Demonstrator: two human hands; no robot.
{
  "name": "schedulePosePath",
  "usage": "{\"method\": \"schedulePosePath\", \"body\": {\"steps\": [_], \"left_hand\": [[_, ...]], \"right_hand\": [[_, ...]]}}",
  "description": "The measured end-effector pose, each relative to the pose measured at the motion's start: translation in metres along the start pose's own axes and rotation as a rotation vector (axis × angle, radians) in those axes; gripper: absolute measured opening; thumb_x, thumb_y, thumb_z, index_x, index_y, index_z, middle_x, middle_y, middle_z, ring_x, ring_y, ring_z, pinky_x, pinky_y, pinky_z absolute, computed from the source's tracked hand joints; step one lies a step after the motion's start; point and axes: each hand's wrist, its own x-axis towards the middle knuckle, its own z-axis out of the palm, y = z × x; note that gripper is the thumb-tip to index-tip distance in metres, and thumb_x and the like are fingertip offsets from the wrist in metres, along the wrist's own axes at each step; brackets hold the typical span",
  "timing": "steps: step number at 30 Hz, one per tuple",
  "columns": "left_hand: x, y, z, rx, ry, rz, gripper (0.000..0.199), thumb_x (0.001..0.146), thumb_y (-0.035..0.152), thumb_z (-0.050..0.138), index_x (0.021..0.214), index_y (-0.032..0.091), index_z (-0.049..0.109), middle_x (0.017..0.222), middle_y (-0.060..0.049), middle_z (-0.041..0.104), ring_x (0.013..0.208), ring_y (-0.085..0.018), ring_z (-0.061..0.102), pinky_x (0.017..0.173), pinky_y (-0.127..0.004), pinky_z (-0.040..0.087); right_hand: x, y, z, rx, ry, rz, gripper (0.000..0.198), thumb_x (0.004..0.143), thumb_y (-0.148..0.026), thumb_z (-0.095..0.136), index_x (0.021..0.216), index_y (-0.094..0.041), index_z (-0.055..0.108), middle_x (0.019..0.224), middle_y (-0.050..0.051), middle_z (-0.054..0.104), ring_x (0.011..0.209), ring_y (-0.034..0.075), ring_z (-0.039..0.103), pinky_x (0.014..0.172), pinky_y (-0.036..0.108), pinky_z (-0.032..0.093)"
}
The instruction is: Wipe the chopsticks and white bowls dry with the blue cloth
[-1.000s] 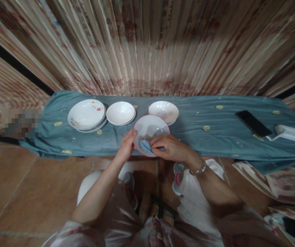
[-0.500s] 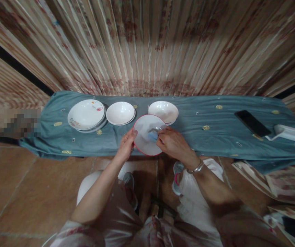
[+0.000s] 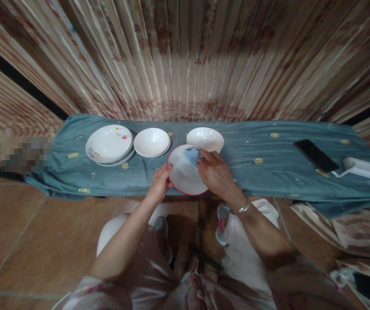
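Note:
A white bowl with a red rim [image 3: 185,178] is held up over the near edge of the cloth-covered table. My left hand [image 3: 161,183] is closed on its left side, thumb over the rim. In my right hand [image 3: 215,172] is a bluish cloth [image 3: 191,155], pressed against the inside of the bowl near its far wall. Just beyond stands another white bowl [image 3: 206,137], partly hidden by my right hand and the held bowl. Left of it are stacked small white bowls [image 3: 151,141], then a stack of flower-patterned plates [image 3: 110,143].
A blue-green cloth with yellow motifs [image 3: 249,176] covers the long table. On its right lie a black phone [image 3: 315,155] and a white bar-shaped object [image 3: 365,168]. A pleated curtain [image 3: 185,64] hangs behind; below is a tiled floor [image 3: 71,232].
My right hand has moved the cloth from the middle of the bowl towards its far side. My left hand keeps its hold, and the bowl has barely shifted.

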Motion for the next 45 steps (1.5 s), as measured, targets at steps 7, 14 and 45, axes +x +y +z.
{"method": "schedulePosePath", "body": {"steps": [7, 14, 45], "left_hand": [[0.000, -0.004, 0.002, -0.024, -0.050, -0.033, 0.067, 0.064, 0.062, 0.070, 0.109, 0.013, 0.067, 0.082, -0.009, 0.074, 0.075, -0.024, 0.070, 0.055, -0.027, 0.054], [-0.001, -0.005, 0.004, -0.042, -0.081, -0.040, 0.065, 0.066, 0.060, 0.070, 0.110, 0.012, 0.066, 0.084, -0.009, 0.074, 0.074, -0.024, 0.070, 0.055, -0.027, 0.054], [-0.001, 0.002, -0.002, 0.034, -0.047, 0.032, 0.056, 0.065, 0.063, 0.070, 0.090, 0.013, 0.071, 0.052, 0.002, 0.058, 0.045, -0.012, 0.051, 0.045, -0.023, 0.042]], "right_hand": [[0.002, -0.003, 0.002, 0.122, -0.027, 0.007, 0.028, 0.093, -0.016, 0.039, 0.109, -0.008, 0.061, 0.132, 0.020, 0.052, 0.115, 0.030, 0.050, 0.103, 0.047, 0.043], [0.003, -0.005, 0.004, 0.261, -0.086, -0.037, 0.038, 0.095, -0.021, 0.039, 0.127, -0.007, 0.052, 0.146, 0.021, 0.041, 0.136, 0.030, 0.039, 0.114, 0.048, 0.033], [-0.001, -0.013, -0.020, 0.695, -0.455, -0.258, 0.025, 0.079, -0.003, 0.047, 0.070, -0.016, 0.067, 0.088, 0.003, 0.069, 0.080, 0.013, 0.061, 0.077, 0.026, 0.044]]}}
